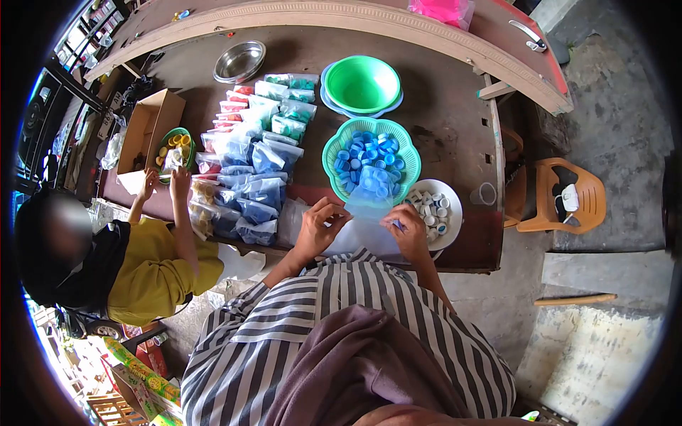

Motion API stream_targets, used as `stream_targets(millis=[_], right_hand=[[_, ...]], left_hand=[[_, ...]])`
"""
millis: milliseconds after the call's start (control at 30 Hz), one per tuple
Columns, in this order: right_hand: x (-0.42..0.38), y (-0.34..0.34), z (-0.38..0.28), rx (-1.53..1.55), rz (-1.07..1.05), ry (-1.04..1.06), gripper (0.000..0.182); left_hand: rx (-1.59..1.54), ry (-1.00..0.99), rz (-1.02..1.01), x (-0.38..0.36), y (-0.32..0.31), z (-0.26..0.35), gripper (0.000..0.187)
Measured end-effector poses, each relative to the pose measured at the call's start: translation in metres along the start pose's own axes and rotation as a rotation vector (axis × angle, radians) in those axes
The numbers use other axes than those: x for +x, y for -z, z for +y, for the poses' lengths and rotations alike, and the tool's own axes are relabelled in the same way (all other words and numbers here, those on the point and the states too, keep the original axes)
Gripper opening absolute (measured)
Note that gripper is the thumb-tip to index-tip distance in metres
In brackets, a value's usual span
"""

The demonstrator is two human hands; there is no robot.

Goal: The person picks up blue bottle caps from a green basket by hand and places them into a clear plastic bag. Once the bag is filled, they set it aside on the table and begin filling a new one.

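Note:
Between my hands a clear plastic bag [369,202] is stretched by its open end, with blue bottle caps inside its far part. My left hand [322,224] pinches one side of the bag, and my right hand [406,228] pinches the other. The filled part rests over a light green scalloped basket [332,155] of loose blue bottle caps [368,150]. Close to my right hand stands a white bowl [455,226] of white caps [431,207]. Flat plastic bags [291,221] lie near my left hand at the table's edge.
Rows of filled bags [259,153] cover the table's left middle. Green bowls [362,84] and a metal bowl [240,62] stand farther back. At left, another person [153,259] works beside a cardboard box [135,135]. A clear cup [484,193] and an orange chair [561,195] are at right.

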State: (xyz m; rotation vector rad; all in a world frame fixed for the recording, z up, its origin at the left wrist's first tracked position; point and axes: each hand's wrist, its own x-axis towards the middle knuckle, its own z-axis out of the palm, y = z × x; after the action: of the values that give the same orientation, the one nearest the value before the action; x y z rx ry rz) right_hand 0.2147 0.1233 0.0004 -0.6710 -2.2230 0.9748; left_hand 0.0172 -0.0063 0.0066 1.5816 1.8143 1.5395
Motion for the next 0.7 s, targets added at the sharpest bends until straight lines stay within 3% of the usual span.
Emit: stream_targets(millis=[67,100,167,300,367,400,533,700], right_hand=[[0.0,0.002,-0.004,0.05,0.013,-0.005,0.015],[-0.001,0.002,-0.004,0.048,0.016,-0.004,0.015],[-0.001,0.003,-0.003,0.097,-0.009,-0.034,0.015],[-0.002,-0.001,-0.001,0.037,-0.033,0.018,0.019],[-0.002,-0.002,-0.007,0.003,-0.041,-0.012,0.017],[-0.001,-0.002,-0.007,0.001,-0.039,-0.008,0.017],[-0.005,-0.001,-0.005,0.008,-0.048,-0.061,0.015],[-0.014,0.002,0.012,0.182,0.03,-0.176,0.013]], left_hand=[[-0.053,0.184,-0.057,0.0,0.003,0.007,0.018],[-0.054,0.18,-0.058,0.003,0.004,0.011,0.018],[0.291,-0.04,-0.074,0.012,0.009,0.021,0.028],[0.199,-0.098,-0.184,0.03,0.001,0.047,0.038],[0.291,-0.344,-0.263,0.039,-0.004,0.054,0.038],[0.358,-0.429,-0.251,0.04,-0.009,0.048,0.03],[0.41,-0.497,-0.318,0.04,-0.01,0.036,0.024],[0.228,-0.449,-0.268,0.037,-0.005,0.027,0.025]])
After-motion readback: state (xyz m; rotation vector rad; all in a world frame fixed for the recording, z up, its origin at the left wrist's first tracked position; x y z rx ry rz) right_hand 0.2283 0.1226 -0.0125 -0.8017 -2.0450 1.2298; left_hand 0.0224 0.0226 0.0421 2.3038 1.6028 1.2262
